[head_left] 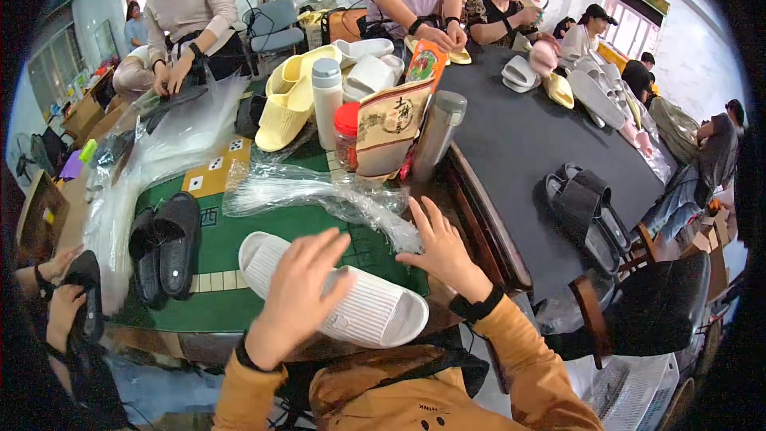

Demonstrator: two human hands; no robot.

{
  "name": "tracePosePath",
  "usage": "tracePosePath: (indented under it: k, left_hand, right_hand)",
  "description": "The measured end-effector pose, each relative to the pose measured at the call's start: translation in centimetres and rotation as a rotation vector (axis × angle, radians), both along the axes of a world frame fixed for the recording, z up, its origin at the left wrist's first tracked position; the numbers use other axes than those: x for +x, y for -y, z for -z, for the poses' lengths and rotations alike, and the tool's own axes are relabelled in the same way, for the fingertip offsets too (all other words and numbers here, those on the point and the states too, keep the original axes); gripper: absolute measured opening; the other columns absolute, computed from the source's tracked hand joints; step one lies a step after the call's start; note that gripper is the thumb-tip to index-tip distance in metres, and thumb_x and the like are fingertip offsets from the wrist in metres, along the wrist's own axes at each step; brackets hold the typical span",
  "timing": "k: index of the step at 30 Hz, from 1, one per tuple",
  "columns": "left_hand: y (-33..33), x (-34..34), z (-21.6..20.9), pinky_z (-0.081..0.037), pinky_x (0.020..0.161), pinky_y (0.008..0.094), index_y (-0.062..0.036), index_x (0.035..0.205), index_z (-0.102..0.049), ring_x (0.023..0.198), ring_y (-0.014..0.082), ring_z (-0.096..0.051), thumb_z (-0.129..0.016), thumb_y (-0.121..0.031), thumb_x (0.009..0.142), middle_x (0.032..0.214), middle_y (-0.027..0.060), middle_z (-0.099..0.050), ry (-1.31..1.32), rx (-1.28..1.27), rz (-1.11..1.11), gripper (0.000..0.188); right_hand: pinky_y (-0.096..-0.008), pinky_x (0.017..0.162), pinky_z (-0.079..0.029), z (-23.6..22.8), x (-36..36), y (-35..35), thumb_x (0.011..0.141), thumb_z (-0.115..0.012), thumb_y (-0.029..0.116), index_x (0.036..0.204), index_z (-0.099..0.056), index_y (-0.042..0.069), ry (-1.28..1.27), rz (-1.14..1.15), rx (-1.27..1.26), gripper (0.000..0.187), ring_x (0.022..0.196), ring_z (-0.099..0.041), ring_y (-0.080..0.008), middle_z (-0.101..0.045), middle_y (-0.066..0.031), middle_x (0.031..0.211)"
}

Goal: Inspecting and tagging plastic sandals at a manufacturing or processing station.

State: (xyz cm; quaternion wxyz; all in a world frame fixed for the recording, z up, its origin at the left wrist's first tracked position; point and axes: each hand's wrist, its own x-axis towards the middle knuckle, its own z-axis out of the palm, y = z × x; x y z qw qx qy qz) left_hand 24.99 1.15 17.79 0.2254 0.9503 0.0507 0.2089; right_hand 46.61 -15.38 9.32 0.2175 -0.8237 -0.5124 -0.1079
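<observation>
White ribbed slippers (pixel 375 307) lie at the near edge of the green table, just in front of me; whether this is one or a pair I cannot tell. Over their middle hovers my left hand (pixel 299 291), fingers stretched out, hiding part of them. My right hand (pixel 448 254) is raised with fingers spread and holds nothing. It is nearest to the end of a clear plastic bag (pixel 319 191) full of thin white plastic strands, perhaps cable ties. To the left stands a pair of black slippers (pixel 165 247).
Behind the bag are a grey-white bottle (pixel 326 104), a red-lidded jar (pixel 345 136), a brown pouch (pixel 388 129), a steel flask (pixel 439 134) and yellow slippers (pixel 287 100). Clear plastic bags (pixel 167 144) cover the left side. A dark table (pixel 511 168) adjoins on the right; co-workers surround both.
</observation>
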Motion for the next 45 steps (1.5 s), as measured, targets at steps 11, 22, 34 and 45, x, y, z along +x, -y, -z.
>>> tracePosePath:
  k: [11, 22, 34, 45]
  left_hand:
    - [-10.3, 10.4, 8.7, -0.045, 0.095, 0.0410, 0.0041, 0.142, -0.032, 0.112, 0.0385, -0.055, -0.060, -0.020, 0.088, 0.125, 0.0249, -0.055, -0.422, -0.089, -0.085, 0.066]
    - [-9.9, 9.5, 9.6, -0.049, 0.088, 0.0449, -0.0061, 0.148, -0.026, 0.104, 0.0409, -0.059, -0.057, -0.014, 0.087, 0.119, 0.0218, -0.061, -0.314, -0.119, -0.027, 0.068]
    - [-6.8, 1.1, 2.2, -0.051, 0.077, 0.0283, -0.0012, 0.129, -0.054, 0.086, 0.0169, -0.064, -0.055, -0.004, 0.092, 0.093, 0.0103, -0.065, 0.178, -0.621, -0.084, 0.037]
    - [-2.0, -6.4, 9.7, -0.026, 0.109, 0.0528, -0.0055, 0.145, -0.032, 0.133, 0.0482, -0.028, -0.060, -0.023, 0.091, 0.148, 0.0271, -0.026, -0.081, 0.087, -0.526, 0.064]
  right_hand:
    - [-0.0415, 0.082, -0.052, 4.0, 1.4, -0.6, 0.082, -0.065, 0.007, 0.140, -0.040, 0.008, -0.084, -0.096, -0.076, 0.063, 0.103, -0.053, -0.0353, -0.050, -0.0155, 0.113]
    - [-0.0430, 0.097, -0.044, 4.4, 4.8, -2.3, 0.076, -0.072, 0.014, 0.142, -0.033, 0.002, -0.141, -0.124, -0.051, 0.077, 0.114, -0.049, -0.0398, -0.049, -0.0206, 0.122]
    - [-0.0394, 0.106, -0.037, -3.4, -2.8, 3.9, 0.079, -0.074, 0.018, 0.140, -0.040, 0.001, -0.586, -0.430, -0.084, 0.072, 0.128, -0.044, -0.0348, -0.043, -0.0215, 0.140]
    - [-0.0320, 0.103, -0.039, -2.1, -7.1, 4.2, 0.086, -0.054, 0.000, 0.134, -0.048, 0.000, -1.002, -0.357, 0.027, 0.048, 0.121, -0.053, -0.0216, -0.057, -0.0133, 0.130]
